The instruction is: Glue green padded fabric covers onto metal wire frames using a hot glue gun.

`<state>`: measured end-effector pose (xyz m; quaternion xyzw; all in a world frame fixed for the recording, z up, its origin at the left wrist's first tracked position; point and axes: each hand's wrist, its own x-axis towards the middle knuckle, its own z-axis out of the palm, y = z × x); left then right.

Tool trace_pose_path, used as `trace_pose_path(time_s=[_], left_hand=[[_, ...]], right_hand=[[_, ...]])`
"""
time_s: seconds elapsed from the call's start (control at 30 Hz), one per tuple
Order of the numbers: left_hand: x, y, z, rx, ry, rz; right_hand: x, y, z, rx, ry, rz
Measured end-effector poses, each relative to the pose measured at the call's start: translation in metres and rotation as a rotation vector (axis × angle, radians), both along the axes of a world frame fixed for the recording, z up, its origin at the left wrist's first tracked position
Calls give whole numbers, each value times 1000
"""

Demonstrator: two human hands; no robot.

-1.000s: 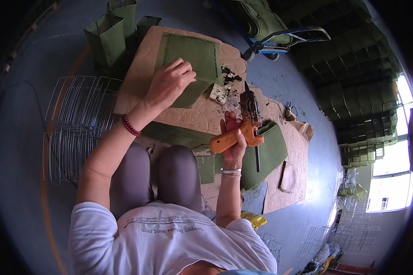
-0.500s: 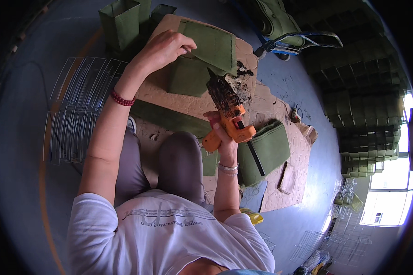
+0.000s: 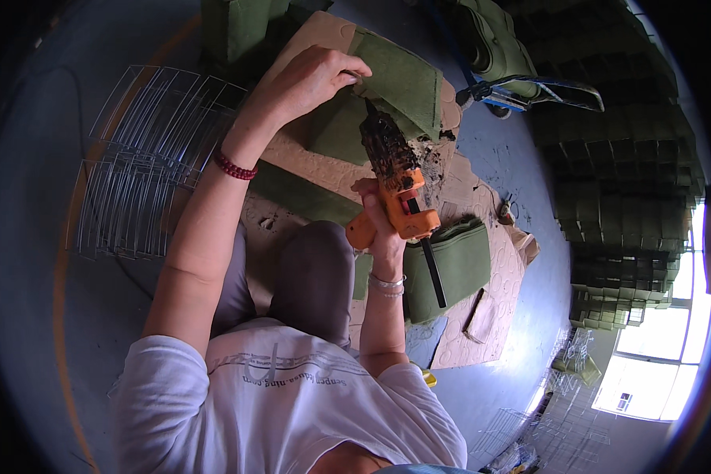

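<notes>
Up high, our left hand (image 3: 312, 79) stretches out, fingers pinched on the flat green felt piece (image 3: 399, 83). Our right hand (image 3: 379, 217) grips the orange plastic glue gun (image 3: 395, 189) tight, tip pointing up at the felt.

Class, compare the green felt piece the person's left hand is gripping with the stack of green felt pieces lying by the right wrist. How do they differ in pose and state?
The felt piece is a single sheet, lifted and folded up at its edge by the left hand; the felt stack is several layers lying flat. The glue gun in the right hand points its nozzle at the held piece, while its black cord crosses the stack, which no hand touches. Both are green and rest over the brown cardboard.
</notes>
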<state>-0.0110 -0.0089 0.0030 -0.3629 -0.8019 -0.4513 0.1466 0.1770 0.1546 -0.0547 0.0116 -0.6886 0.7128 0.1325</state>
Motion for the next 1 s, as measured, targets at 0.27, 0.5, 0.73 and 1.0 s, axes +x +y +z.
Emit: trace_pose_path(time_s=[0.27, 0.5, 0.73, 1.0], left_hand=[[2, 3, -2, 25, 4, 30], [2, 3, -1, 11, -10, 34], [3, 2, -4, 46, -16, 28], [4, 5, -2, 33, -2, 45]], right_hand=[[-5, -10, 11, 135, -32, -7], [-4, -13, 11, 144, -51, -26], [-4, -11, 11, 108, -35, -23], [-5, -10, 8, 127, -37, -7]])
